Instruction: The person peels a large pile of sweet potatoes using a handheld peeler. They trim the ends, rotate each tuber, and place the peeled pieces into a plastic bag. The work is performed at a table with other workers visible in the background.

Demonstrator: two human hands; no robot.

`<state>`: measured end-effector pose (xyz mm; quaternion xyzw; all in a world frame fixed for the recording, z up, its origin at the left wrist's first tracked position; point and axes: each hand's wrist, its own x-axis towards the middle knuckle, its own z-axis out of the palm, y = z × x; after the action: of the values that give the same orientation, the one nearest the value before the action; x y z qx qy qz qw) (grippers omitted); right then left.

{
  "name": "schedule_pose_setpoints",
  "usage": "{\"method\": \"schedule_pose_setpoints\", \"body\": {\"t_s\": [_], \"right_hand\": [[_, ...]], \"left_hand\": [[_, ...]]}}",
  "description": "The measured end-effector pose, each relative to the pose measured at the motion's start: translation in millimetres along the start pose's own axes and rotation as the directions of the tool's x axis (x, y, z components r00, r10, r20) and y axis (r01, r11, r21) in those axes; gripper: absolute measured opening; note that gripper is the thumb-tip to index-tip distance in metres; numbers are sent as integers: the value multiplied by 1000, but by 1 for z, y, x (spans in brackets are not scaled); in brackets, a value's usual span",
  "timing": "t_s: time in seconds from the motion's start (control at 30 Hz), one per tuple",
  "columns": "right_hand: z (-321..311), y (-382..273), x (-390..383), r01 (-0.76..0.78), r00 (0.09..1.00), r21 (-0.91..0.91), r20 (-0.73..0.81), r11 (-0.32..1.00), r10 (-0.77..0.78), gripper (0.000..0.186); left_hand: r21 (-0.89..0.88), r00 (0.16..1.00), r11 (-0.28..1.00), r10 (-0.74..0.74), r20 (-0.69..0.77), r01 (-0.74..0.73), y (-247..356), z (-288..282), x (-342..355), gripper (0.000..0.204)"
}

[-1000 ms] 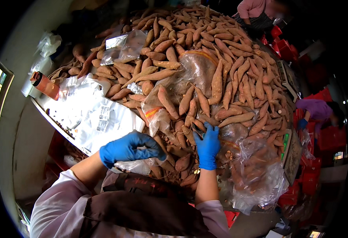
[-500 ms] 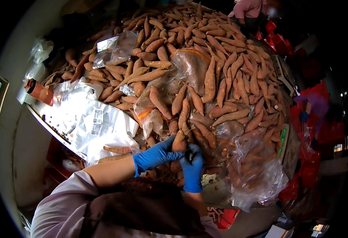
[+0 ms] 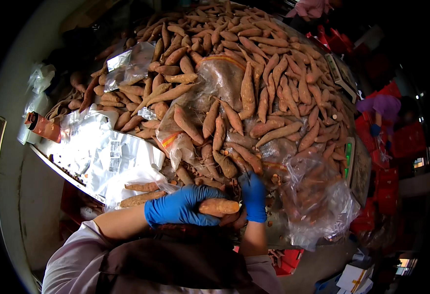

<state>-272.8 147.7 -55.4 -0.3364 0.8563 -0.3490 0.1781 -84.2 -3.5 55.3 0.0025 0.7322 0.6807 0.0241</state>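
Note:
My left hand [image 3: 183, 207], in a blue glove, is wrapped round a sweet potato [image 3: 220, 207] that lies sideways just in front of my body. Its right end shows a pale cut face. My right hand [image 3: 254, 196], gloved in blue as well, is just right of that end, apart from it. Its fingers are curled and point away from me; a small dark thing at their tips is too unclear to name. Beyond both hands rises a big heap of sweet potatoes [image 3: 247, 93], with a clear plastic sack [image 3: 222, 81] lying among them.
Silvery plastic bags [image 3: 102, 152] cover the left of the table, beside an orange-brown bottle [image 3: 43, 126]. Clear plastic [image 3: 323, 210] lies to the right near a scale [image 3: 359, 171]. Red crates [image 3: 386, 188] stand at the far right, where a person in purple [image 3: 381, 105] is.
The sweet potato in my left hand has come nearer my body and turned from upright to sideways. My right hand has moved away from it, to the right.

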Motion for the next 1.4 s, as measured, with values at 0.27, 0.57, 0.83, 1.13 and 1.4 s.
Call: {"method": "schedule_pose_setpoints", "body": {"t_s": [0.27,0.57,0.83,1.13,1.4], "right_hand": [[0,-74,-36,289,949,297,-211,910,-232,22],[16,-103,-32,365,898,-69,-238,928,-371,53],[19,19,13,-1,948,376,-294,927,120,32],[-45,7,122,106,842,21,-533,994,-79,24],[-25,-20,183,74,925,-370,-321,926,-202,46]], "left_hand": [[-965,951,102,-171,-258,-243,-35,-9,21,44],[-957,919,125,-270,-287,-262,-57,8,17,47],[-971,942,165,-263,-210,-170,-15,10,-1,55],[-987,940,39,-302,-159,-154,-52,7,-4,31],[-976,912,205,-382,-150,-74,-57,1,1,26]]}}
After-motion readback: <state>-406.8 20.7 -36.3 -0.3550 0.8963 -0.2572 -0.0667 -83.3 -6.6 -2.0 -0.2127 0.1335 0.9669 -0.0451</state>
